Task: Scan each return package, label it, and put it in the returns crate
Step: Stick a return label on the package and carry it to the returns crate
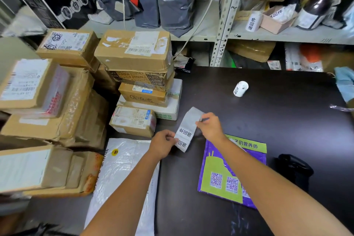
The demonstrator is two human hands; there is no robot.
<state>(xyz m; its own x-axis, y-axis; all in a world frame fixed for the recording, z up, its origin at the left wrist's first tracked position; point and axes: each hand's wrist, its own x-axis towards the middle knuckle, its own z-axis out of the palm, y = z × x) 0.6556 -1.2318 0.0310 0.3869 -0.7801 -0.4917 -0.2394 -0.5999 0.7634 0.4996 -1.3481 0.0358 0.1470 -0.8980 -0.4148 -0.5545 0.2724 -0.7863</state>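
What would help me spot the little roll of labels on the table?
Start at the dark table. Near its far edge, a small white label roll rests alone on bare tabletop. Its twin sits up on the shelf instead.

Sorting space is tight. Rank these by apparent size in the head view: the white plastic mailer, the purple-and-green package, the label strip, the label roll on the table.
1. white plastic mailer, though it lies nearer the camera, so its lead is unsure
2. purple-and-green package
3. label strip
4. label roll
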